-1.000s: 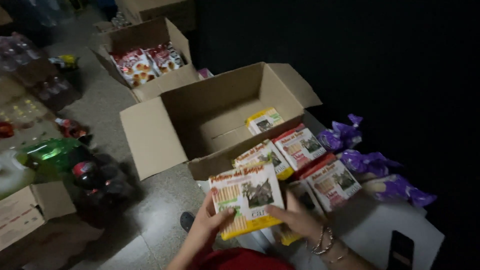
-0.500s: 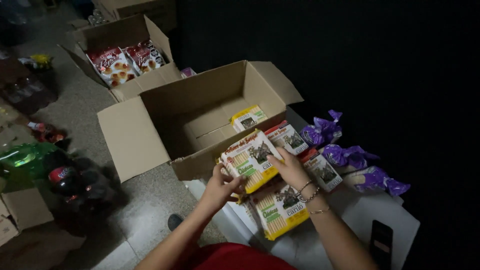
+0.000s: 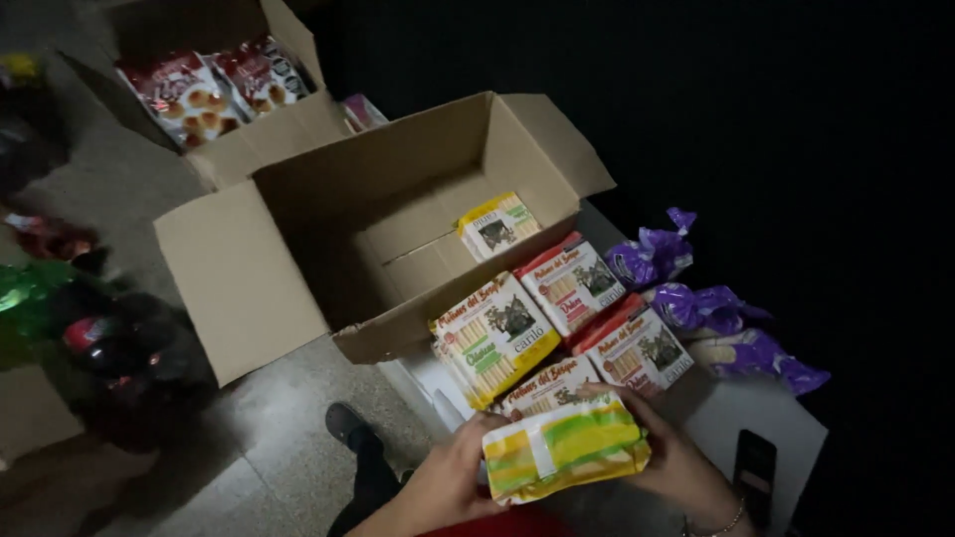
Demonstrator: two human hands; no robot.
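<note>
Both hands hold a yellow-and-green snack packet [image 3: 565, 446] low in the view. My left hand [image 3: 456, 479] grips its left end and my right hand [image 3: 668, 457] cups its right side. Just beyond it on a white surface [image 3: 766, 423] stand several similar packets: a yellow-green one [image 3: 494, 336] and red-edged ones [image 3: 572, 281] [image 3: 637, 346]. An open cardboard box [image 3: 239, 288] lies behind them with one yellow packet [image 3: 497, 225] on its bottom.
Purple wrapped bags [image 3: 696, 308] lie to the right of the packets. A dark phone [image 3: 754, 467] rests on the white surface. A second cardboard box [image 3: 249, 129] with red snack bags [image 3: 214, 88] stands at the back left. Bottles [image 3: 99, 338] crowd the floor left. My shoe [image 3: 345, 423] shows below.
The hands have left the standing yellow-green packet upright among the others and drawn back toward me, now holding another yellow-green packet edge-on. The view has shifted closer.
</note>
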